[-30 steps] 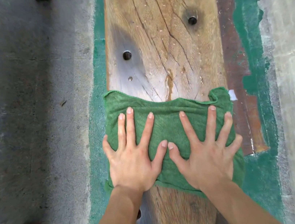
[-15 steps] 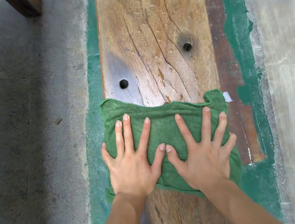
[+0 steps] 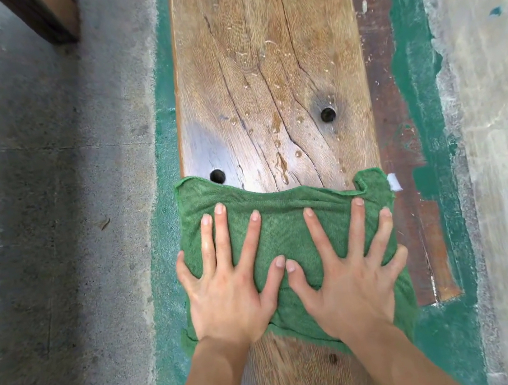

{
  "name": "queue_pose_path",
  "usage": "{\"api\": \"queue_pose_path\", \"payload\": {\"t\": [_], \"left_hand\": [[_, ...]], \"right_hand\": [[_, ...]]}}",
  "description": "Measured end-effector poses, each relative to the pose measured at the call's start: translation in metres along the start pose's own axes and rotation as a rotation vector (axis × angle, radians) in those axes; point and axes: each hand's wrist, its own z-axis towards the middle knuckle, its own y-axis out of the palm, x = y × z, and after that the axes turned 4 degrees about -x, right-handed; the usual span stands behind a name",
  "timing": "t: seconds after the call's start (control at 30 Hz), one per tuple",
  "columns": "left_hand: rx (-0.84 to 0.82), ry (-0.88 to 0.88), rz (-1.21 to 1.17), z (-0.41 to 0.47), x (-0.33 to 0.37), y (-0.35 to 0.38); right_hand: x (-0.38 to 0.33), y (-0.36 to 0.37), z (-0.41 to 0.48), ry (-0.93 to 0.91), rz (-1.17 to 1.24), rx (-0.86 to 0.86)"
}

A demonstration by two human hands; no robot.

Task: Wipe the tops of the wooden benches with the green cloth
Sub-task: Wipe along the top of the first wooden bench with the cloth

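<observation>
Two bare forearms reach up from the bottom edge of the frame, seen from above. The left hand (image 3: 228,297) and right hand (image 3: 350,286) lie flat, side by side, just below the centre of the picture. On both hands the fingers are straight and spread wide apart, palms down, and the two thumb tips nearly meet in the middle.

Both hands press on a green cloth (image 3: 282,221), which lies across the full width of a wooden bench (image 3: 269,76). The cloth's left and right edges hang slightly over the bench sides, and a small white tag (image 3: 394,181) sticks out at its upper right corner. A short stretch of bare wood shows below the cloth, between the forearms.

Above the cloth, the plank runs straight up the middle of the frame to the top edge. Its brown surface has long dark cracks and scattered water droplets. A round dark hole (image 3: 217,175) sits right at the cloth's upper left edge; a second hole (image 3: 328,114) lies higher, toward the right.

The bench stands over a strip of worn green paint (image 3: 413,55). Grey concrete floor (image 3: 54,220) fills the left side, and paler concrete the right. A dark wooden object (image 3: 48,15) sits in the upper left corner, cut off by the frame.
</observation>
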Motion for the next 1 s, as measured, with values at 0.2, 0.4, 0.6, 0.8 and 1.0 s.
{"api": "queue_pose_path", "payload": {"t": [0.2, 0.4, 0.6, 0.8, 1.0], "left_hand": [[0.011, 0.001, -0.004, 0.013, -0.001, -0.002], [0.012, -0.015, -0.015, 0.028, -0.001, -0.004], [0.006, -0.013, -0.017, 0.047, 0.000, -0.011], [-0.007, -0.017, -0.020, 0.060, 0.000, -0.017], [-0.004, -0.013, -0.014, 0.076, 0.000, -0.021]], "right_hand": [[-0.001, -0.005, 0.016, -0.010, -0.016, -0.003], [-0.002, -0.010, 0.035, -0.021, -0.029, -0.004], [-0.005, -0.018, 0.056, -0.035, -0.031, 0.003], [-0.006, -0.024, 0.068, -0.042, -0.032, 0.002], [-0.008, -0.028, 0.082, -0.046, -0.026, 0.034]]}}
